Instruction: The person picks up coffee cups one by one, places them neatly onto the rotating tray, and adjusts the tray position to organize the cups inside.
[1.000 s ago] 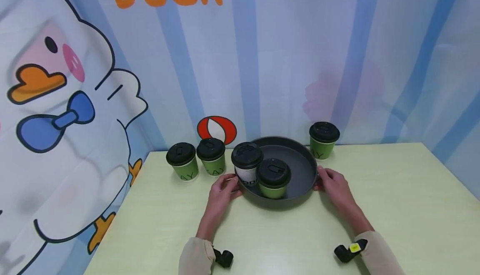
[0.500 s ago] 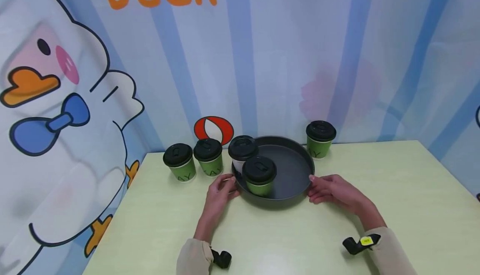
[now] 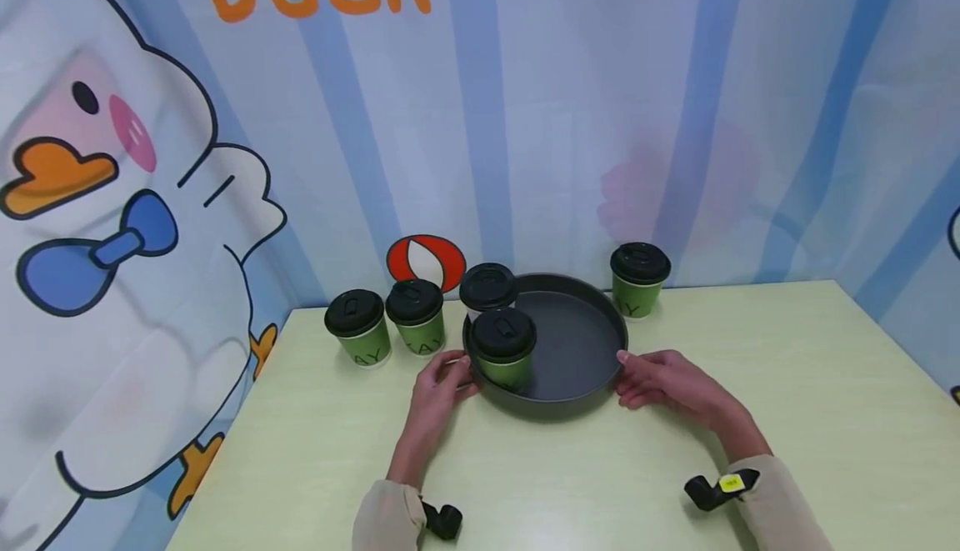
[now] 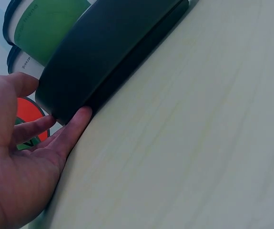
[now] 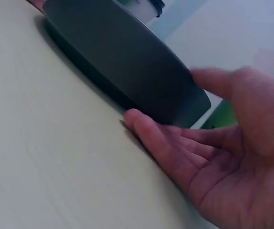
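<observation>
At opposite sides of the dark pan, toward the back of the bench, the left-hand grip and right-hand grip are partly closed on it, thumbs by the rim, fingers at its lower edge. Within its left side sits a lidded green cup, hiding most of a pale cup behind. Outer green cup and inner green cup stand to its left, far green cup just beyond its right rim.

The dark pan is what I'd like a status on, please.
Left hand, right hand gripping pan at opposite sides. Green cup, white cup inside, left side. Possibly in the way: another green cup beyond right rim.
</observation>
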`<state>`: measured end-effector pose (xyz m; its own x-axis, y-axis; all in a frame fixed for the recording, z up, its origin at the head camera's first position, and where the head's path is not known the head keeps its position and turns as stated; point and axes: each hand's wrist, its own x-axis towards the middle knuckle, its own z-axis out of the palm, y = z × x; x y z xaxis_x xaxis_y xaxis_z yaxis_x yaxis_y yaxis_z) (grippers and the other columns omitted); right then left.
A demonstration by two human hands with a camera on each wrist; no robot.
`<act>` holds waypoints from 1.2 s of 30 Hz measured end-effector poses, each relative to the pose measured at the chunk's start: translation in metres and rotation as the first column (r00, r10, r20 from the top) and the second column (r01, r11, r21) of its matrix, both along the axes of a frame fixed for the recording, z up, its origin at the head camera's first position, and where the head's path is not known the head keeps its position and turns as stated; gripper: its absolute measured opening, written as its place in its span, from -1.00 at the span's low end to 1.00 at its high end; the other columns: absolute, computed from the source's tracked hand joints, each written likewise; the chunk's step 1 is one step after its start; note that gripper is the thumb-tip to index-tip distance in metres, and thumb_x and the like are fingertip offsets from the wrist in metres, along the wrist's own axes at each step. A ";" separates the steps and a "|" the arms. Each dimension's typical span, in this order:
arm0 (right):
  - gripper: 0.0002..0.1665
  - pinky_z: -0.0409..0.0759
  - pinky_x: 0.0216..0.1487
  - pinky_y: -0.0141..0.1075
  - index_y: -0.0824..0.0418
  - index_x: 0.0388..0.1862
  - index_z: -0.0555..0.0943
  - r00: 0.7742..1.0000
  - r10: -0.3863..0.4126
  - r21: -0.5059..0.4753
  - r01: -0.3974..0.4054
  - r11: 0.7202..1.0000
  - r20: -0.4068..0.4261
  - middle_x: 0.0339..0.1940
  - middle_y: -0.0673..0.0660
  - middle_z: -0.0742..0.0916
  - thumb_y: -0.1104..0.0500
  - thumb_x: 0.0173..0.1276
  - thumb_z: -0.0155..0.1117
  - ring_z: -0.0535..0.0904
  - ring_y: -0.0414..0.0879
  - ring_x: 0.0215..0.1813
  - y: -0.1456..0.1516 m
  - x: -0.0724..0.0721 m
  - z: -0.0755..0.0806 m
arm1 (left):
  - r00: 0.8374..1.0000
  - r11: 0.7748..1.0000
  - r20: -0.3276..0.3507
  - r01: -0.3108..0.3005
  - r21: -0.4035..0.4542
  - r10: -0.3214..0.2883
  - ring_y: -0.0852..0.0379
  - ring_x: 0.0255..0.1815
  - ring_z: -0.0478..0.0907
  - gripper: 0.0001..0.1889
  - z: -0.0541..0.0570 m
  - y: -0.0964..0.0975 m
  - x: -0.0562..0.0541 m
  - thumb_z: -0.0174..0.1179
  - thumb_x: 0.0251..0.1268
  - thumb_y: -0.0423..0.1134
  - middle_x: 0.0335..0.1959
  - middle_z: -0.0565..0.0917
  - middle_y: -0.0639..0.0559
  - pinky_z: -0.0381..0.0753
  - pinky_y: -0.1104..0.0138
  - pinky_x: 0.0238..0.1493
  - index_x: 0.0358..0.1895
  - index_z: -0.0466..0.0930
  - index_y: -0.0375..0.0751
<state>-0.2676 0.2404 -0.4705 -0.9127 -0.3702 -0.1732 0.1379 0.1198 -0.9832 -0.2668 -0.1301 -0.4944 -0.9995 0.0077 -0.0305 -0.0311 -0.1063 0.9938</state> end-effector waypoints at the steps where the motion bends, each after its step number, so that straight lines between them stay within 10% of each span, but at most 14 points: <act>1: -0.32 0.79 -0.04 -0.23 0.65 0.09 0.50 1.000 -0.020 -0.008 0.020 1.000 -0.005 -0.15 0.31 0.75 -0.07 0.70 0.05 0.76 -0.01 -0.17 -0.001 0.000 0.000 | 1.000 1.000 0.000 0.000 0.001 0.000 0.05 -0.05 0.69 -0.57 0.000 0.000 0.000 0.16 0.59 -0.24 0.08 0.62 -0.26 0.75 0.20 0.09 0.34 0.44 -0.44; 7: -0.27 0.79 -0.10 -0.31 0.66 0.16 0.46 0.980 -0.195 -0.006 0.195 0.981 -0.033 -0.29 0.17 0.77 -0.10 0.68 0.07 0.75 -0.12 -0.27 -0.013 -0.001 0.000 | 1.000 1.000 -0.003 0.006 -0.002 -0.006 0.07 -0.03 0.68 -0.57 -0.001 0.000 0.000 0.16 0.59 -0.24 0.10 0.62 -0.27 0.75 0.21 0.09 0.34 0.43 -0.43; 15: -0.36 0.78 -0.01 -0.23 0.64 0.12 0.50 1.000 0.000 -0.003 0.000 1.000 0.018 -0.10 0.33 0.75 -0.03 0.69 0.06 0.75 -0.01 -0.14 0.000 0.002 0.001 | 1.000 1.000 -0.010 0.012 0.007 -0.012 0.04 -0.04 0.68 -0.58 0.000 0.000 0.002 0.13 0.60 -0.25 0.09 0.61 -0.28 0.75 0.17 0.10 0.32 0.43 -0.48; 22: -0.30 0.78 -0.06 -0.29 0.65 0.11 0.49 0.988 -0.156 -0.039 0.155 0.987 -0.015 -0.26 0.20 0.77 -0.08 0.68 0.09 0.75 -0.11 -0.23 -0.009 -0.001 -0.001 | 1.000 1.000 -0.011 0.005 0.005 -0.005 0.01 -0.03 0.67 -0.59 0.000 0.000 0.001 0.14 0.59 -0.25 0.09 0.61 -0.28 0.75 0.16 0.11 0.31 0.44 -0.47; 29: -0.35 0.78 0.01 -0.23 0.66 0.08 0.51 1.000 -0.031 -0.034 0.031 0.999 0.003 -0.14 0.35 0.77 -0.03 0.69 0.07 0.77 -0.01 -0.13 -0.002 0.002 0.001 | 1.000 1.000 -0.004 -0.003 -0.005 0.003 0.03 -0.02 0.65 -0.57 0.000 0.002 0.002 0.14 0.59 -0.24 0.12 0.60 -0.30 0.75 0.17 0.10 0.33 0.43 -0.48; 36: -0.28 0.79 -0.13 -0.30 0.64 0.11 0.47 0.985 -0.170 -0.007 0.170 0.985 -0.020 -0.31 0.19 0.76 -0.12 0.66 0.10 0.74 -0.11 -0.31 -0.015 0.000 -0.001 | 1.000 1.000 -0.009 -0.006 -0.006 0.006 0.00 -0.02 0.67 -0.57 0.001 0.000 0.003 0.15 0.58 -0.25 0.13 0.60 -0.33 0.75 0.19 0.10 0.33 0.43 -0.47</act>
